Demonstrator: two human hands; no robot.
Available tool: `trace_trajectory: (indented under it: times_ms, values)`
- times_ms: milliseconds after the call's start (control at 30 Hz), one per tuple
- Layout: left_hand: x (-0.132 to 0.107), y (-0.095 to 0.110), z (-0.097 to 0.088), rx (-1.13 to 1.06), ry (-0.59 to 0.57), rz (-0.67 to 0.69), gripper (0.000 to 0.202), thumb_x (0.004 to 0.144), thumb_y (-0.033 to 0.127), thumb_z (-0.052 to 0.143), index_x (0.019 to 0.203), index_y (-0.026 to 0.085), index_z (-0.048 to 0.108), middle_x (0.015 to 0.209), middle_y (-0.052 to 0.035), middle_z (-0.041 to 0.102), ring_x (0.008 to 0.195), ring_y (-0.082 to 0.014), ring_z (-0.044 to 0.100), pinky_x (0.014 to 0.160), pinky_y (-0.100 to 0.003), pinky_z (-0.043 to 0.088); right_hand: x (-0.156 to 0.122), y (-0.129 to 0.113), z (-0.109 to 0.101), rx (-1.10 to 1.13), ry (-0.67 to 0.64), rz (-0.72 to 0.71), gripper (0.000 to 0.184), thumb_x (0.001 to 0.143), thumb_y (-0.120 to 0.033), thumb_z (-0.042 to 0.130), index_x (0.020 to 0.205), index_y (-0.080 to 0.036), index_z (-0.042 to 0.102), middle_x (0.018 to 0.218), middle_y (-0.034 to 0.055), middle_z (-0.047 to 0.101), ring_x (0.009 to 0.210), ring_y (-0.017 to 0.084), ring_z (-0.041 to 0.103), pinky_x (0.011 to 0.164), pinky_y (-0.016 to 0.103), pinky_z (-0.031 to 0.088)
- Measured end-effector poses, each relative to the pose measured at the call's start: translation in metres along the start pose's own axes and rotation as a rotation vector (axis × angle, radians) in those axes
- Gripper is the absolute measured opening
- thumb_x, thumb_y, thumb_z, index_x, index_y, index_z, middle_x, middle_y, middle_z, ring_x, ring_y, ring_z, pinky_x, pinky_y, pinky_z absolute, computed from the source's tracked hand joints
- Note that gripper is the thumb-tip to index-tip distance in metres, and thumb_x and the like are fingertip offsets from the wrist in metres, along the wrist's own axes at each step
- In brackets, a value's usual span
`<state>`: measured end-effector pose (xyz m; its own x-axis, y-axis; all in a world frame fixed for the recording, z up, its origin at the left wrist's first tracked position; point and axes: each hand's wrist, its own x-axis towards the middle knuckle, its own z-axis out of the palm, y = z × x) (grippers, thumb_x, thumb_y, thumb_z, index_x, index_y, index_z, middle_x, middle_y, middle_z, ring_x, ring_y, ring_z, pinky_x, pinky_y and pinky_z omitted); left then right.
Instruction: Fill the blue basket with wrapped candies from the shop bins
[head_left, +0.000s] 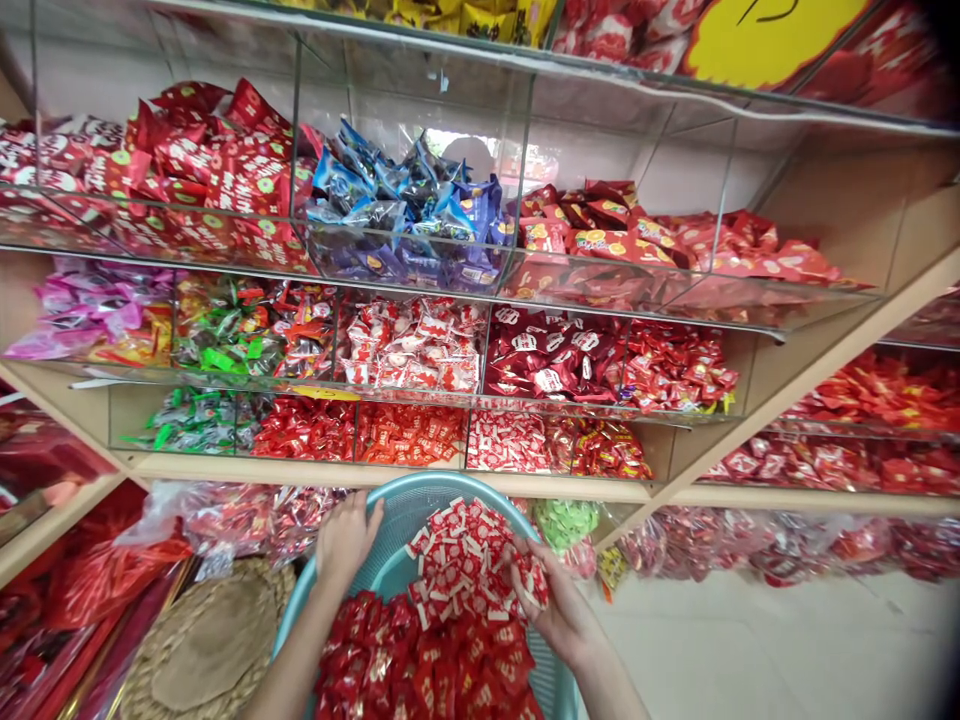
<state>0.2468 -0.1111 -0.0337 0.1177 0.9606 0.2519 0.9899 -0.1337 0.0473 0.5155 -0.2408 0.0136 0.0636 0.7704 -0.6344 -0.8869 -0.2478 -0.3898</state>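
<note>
A light blue plastic basket [442, 492] sits below the shelf edge. It holds a heap of red-and-white wrapped sweets [461, 555] on top of a mass of glossy red wrapped sweets [427, 660]. My right hand [544, 610] is at the heap's right side, with its fingers curled around several red-and-white sweets. My left hand [346, 540] is at the basket's far left, by the rim, with its fingers spread and nothing visible in them. The basket's lower part is hidden by the sweets and my forearms.
Clear acrylic bins [409, 345] of wrapped sweets fill tiered wooden shelves [390, 475] ahead. Bagged sweets [232, 520] and a round woven mat [206, 640] lie left of the basket. A pale tiled floor [750, 640] stretches to the right.
</note>
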Motion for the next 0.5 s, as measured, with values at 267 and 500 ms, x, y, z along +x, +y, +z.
trace_trajectory:
  times_ms: [267, 500]
  values:
    - [0.0, 0.001, 0.0, -0.011, -0.014, -0.013, 0.048, 0.088, 0.045, 0.021, 0.098, 0.015, 0.057, 0.089, -0.0098, 0.065, 0.081, -0.0211, 0.061, 0.074, -0.031, 0.042, 0.002, 0.015, -0.005, -0.029, -0.073, 0.001, 0.024, 0.062, -0.013, 0.073, 0.085, -0.014, 0.064, 0.093, 0.0024, 0.068, 0.098, 0.018, 0.062, 0.087, 0.026, 0.053]
    - [0.0, 0.001, -0.001, 0.011, 0.001, -0.003, 0.048, 0.089, 0.045, 0.02, 0.099, 0.015, 0.057, 0.089, -0.0092, 0.066, 0.08, -0.0218, 0.061, 0.074, -0.032, 0.042, 0.001, 0.016, -0.01, 0.055, -0.056, 0.08, 0.024, 0.065, -0.01, 0.069, 0.087, -0.016, 0.063, 0.099, 0.0041, 0.068, 0.105, 0.018, 0.059, 0.082, 0.023, 0.056]
